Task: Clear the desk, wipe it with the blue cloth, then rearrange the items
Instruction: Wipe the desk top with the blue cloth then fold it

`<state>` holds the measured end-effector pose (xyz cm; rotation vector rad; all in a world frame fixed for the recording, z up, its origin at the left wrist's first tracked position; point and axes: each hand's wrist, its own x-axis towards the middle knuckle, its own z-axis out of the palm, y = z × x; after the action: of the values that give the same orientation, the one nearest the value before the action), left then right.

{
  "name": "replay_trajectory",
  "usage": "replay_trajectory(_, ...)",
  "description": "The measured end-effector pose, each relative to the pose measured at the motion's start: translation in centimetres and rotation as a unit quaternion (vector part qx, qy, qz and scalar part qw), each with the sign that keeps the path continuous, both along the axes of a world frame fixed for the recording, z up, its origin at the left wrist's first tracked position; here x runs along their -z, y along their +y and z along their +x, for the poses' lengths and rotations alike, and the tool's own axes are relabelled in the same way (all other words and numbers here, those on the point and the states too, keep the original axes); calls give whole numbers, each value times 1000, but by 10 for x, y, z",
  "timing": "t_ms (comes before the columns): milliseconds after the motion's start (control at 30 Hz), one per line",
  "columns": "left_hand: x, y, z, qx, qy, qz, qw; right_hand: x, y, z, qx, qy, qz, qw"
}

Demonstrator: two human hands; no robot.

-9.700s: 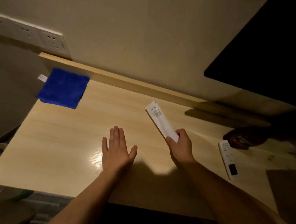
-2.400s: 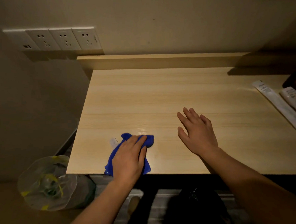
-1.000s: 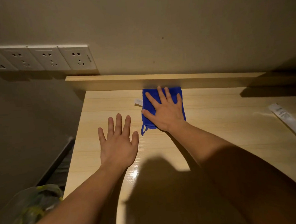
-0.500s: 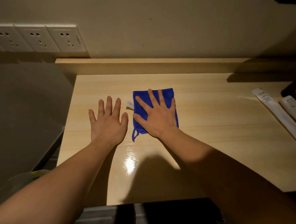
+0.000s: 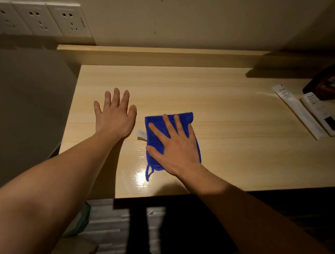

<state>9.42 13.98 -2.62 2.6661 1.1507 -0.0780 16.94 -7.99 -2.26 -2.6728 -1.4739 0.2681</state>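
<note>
The blue cloth (image 5: pixel 187 117) lies folded on the light wooden desk (image 5: pixel 231 143), left of the middle and toward the front edge. My right hand (image 5: pixel 175 145) presses flat on top of it with fingers spread, covering most of it. A white tag (image 5: pixel 141 134) and a small loop stick out on the cloth's left side. My left hand (image 5: pixel 115 116) rests flat and empty on the desk just left of the cloth, fingers apart.
At the desk's right end lie a long white tube (image 5: pixel 297 110), a white remote (image 5: pixel 321 115) and a dark object (image 5: pixel 327 83) in shadow. A raised wooden ledge (image 5: pixel 159 53) runs along the back under wall sockets (image 5: pixel 68 21).
My right hand has dragged the blue cloth from near the back ledge toward the front edge. My left hand stays flat on the desk beside it.
</note>
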Motion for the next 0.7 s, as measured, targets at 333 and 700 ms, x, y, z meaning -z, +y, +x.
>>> replay_trajectory(333,-8,-7,-5,14,-87,0,996,3,-44,-39,-11,23,33,999)
replay_trajectory(700,-6,-103,18,33,-140,-73,987,-14,-107,-49,19,119,253,960)
